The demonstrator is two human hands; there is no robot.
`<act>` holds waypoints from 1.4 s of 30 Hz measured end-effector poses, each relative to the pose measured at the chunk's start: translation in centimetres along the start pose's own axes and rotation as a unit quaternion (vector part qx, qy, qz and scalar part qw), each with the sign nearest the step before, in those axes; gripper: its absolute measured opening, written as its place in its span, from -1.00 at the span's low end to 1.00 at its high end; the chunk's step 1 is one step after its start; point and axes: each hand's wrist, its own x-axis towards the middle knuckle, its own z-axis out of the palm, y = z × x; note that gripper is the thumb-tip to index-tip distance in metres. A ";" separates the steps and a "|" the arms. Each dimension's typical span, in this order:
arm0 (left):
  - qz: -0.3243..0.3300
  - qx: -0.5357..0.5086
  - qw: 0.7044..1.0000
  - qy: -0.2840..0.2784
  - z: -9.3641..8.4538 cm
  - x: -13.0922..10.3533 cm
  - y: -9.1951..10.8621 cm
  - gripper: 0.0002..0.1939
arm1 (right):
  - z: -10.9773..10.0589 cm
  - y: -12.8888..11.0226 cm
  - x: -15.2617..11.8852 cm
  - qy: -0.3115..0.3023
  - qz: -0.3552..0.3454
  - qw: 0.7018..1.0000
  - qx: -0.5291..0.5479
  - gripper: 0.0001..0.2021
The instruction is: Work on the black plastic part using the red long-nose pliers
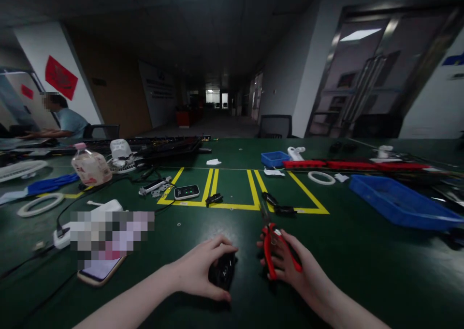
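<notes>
My left hand (203,269) curves around a dark rounded object (224,270) on the green table (159,305), thumb and fingers on either side of it. In my right hand (290,266) are red-handled pliers (270,251), their handles spread and their metal jaws pointing away from me. Just beyond the jaws lie small black parts (279,205), by the yellow tape lines. Another small black part (214,200) rests on the tape further left. A small device with green lights (186,192) sits at the left of the taped area.
On the left are a phone (101,271), a white power strip (62,237), cables, a bottle (91,167) and a blue glove (52,184). Blue trays (402,205) and a white ring (321,178) are on the right. A person (67,118) sits far left.
</notes>
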 end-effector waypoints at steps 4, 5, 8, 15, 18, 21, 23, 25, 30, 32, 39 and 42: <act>-0.013 0.015 1.000 -0.005 0.8 0.5 -0.5 -0.02 | -0.2 0.0 0.1 -0.036 0.005 0.999 0.032 -0.59; -0.011 0.020 1.000 -0.015 1.1 0.7 -0.8 0.00 | -0.3 0.2 0.2 -0.040 -0.001 0.999 0.034 -0.62; -0.002 0.046 0.998 -0.041 2.0 1.7 -2.5 -0.21 | -0.2 1.0 0.7 -0.037 -0.030 0.998 0.034 -0.64; 0.011 0.112 0.992 -0.056 5.1 2.0 -7.1 -0.41 | 0.4 2.2 0.6 -0.066 -0.082 0.994 0.027 -0.46; 0.023 0.112 0.992 -0.050 6.0 1.5 -8.2 -0.42 | 0.2 1.7 0.6 -0.070 -0.094 0.993 0.018 -0.42; 0.023 0.113 0.992 -0.051 6.4 1.5 -8.6 -0.47 | -0.7 1.3 1.0 -0.058 -0.103 0.993 -0.001 -0.44; 0.024 0.114 0.992 -0.046 6.2 1.4 -8.2 -0.44 | -1.3 1.3 1.3 -0.051 -0.108 0.993 -0.013 -0.44; 0.029 0.110 0.992 -0.050 5.3 1.3 -7.0 -0.39 | -1.7 1.3 1.5 -0.047 -0.112 0.992 -0.024 -0.41; -0.009 0.057 0.998 -0.037 1.6 0.9 -2.0 -0.27 | -1.8 1.1 1.1 -0.029 -0.147 0.986 -0.076 -0.37; -0.034 0.029 0.998 -0.055 0.6 0.8 -0.8 -0.12 | -1.8 0.9 0.9 -0.022 -0.178 0.978 -0.110 -0.40; -0.088 -0.102 0.987 0.082 0.3 -0.5 -1.4 0.41 | -1.6 -0.5 -1.1 -0.010 -0.303 0.904 -0.300 -0.40; -0.054 -0.097 0.983 0.147 -0.4 -0.9 -0.5 -0.08 | -1.5 -1.0 -1.9 -0.036 -0.362 0.856 -0.368 -0.40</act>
